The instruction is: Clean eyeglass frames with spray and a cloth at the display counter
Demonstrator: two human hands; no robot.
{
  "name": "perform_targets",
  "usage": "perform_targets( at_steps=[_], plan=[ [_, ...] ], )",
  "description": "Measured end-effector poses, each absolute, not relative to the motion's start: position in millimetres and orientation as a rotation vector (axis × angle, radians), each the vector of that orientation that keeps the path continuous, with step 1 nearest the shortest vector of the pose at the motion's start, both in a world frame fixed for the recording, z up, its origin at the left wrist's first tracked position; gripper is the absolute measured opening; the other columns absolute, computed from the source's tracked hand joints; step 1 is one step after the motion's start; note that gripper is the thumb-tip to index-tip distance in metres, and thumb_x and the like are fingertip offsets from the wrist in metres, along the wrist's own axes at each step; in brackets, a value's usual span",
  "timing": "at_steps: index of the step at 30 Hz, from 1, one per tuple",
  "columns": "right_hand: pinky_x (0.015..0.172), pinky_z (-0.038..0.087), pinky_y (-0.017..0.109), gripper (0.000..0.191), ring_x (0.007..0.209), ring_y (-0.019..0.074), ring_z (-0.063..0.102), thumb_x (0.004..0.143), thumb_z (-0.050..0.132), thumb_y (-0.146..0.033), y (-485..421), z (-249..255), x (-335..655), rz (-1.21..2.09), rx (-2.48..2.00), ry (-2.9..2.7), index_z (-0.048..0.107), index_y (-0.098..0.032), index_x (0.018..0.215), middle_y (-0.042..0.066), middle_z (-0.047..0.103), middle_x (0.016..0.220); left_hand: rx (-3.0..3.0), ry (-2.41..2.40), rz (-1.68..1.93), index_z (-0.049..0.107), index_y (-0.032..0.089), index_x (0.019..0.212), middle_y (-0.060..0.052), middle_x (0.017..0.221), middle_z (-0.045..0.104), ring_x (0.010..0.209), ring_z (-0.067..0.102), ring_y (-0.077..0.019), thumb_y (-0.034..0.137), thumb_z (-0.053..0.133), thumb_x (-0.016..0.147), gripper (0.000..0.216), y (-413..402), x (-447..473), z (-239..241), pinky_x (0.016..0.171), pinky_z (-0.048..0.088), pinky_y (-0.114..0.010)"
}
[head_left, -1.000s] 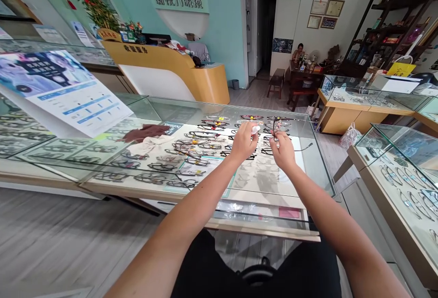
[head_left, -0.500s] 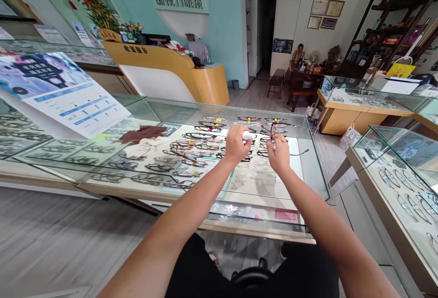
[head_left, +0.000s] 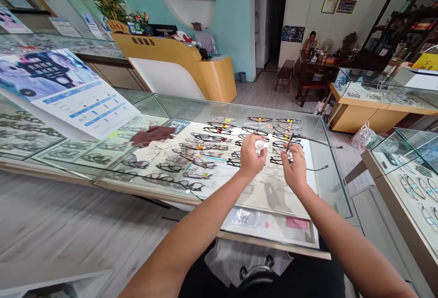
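My left hand [head_left: 252,157] is closed around a small white bottle [head_left: 260,144], whose tip points right. Beside it, my right hand [head_left: 294,166] grips a pair of glasses [head_left: 316,141] at the front, with its temples stretching out to the right. The bottle's tip is a short way from the glasses; I cannot tell whether they touch. Both hands are above the glass display counter [head_left: 236,200]. Rows of eyeglass frames [head_left: 205,147] lie around and beyond the hands. Part of the held glasses is hidden by my right fingers.
A standing calendar [head_left: 85,101] is on the counter at left, near a brown cloth [head_left: 152,136]. An open drawer [head_left: 273,227] below my hands holds a plastic bag and pink paper. Another display case [head_left: 407,184] stands at right. A person [head_left: 310,42] sits at the back.
The view has tilted down and shifted left, so everything appears further right or lower. Both hands keep hold of the bottle and the glasses, with little change between them.
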State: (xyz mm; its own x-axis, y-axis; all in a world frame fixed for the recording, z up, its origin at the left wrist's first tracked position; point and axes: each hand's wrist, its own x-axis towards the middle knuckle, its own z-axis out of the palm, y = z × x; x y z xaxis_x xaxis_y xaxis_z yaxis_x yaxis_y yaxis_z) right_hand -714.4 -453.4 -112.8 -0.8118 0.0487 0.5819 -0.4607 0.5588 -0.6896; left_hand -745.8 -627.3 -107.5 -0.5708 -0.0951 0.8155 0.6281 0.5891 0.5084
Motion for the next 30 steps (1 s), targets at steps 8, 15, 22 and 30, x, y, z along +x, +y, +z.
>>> perform_targets(
  at_steps=[8,15,22,30],
  plan=[
    [0.1,0.058,0.05,0.03,0.115,0.0294,0.067,0.109,0.053,-0.041,-439.5,-118.9,-700.2,1.072,0.246,-2.21,0.071,-0.023,0.124,0.013,0.071,0.121,-0.479,-1.914,-1.067,0.049,0.025,0.095,-0.002,0.086,0.059,0.08,0.057,-0.0213,0.009,0.057,0.086,0.02,-622.9,-724.6,-104.5,0.074,0.046,-0.034],
    [0.093,0.057,0.048,0.032,0.109,0.03,0.068,0.11,0.052,-0.045,-432.0,-124.8,-700.3,0.973,0.236,-2.237,0.073,-0.023,0.122,0.013,0.073,0.115,-0.476,-1.906,-1.101,0.05,0.025,0.096,-0.002,0.086,0.06,0.08,0.056,-0.021,0.01,0.057,0.088,0.019,-621.1,-721.6,-104.7,0.074,0.046,-0.033],
    [0.092,0.057,0.047,0.033,0.107,0.0295,0.068,0.11,0.05,-0.044,-431.2,-129.2,-705.7,0.927,0.261,-2.226,0.073,-0.023,0.123,0.013,0.073,0.114,-0.477,-1.919,-1.106,0.05,0.025,0.095,-0.001,0.085,0.059,0.079,0.057,-0.0211,0.011,0.057,0.088,0.017,-620.9,-723.2,-107.9,0.074,0.046,-0.033],
    [0.096,0.056,0.048,0.031,0.111,0.0305,0.068,0.108,0.051,-0.043,-428.1,-127.5,-710.6,0.89,0.262,-2.252,0.072,-0.024,0.121,0.013,0.072,0.117,-0.549,-1.89,-1.112,0.05,0.025,0.096,-0.002,0.086,0.062,0.081,0.058,-0.0213,0.011,0.058,0.088,0.017,-616.5,-726.3,-108.0,0.075,0.047,-0.034]
  ],
)
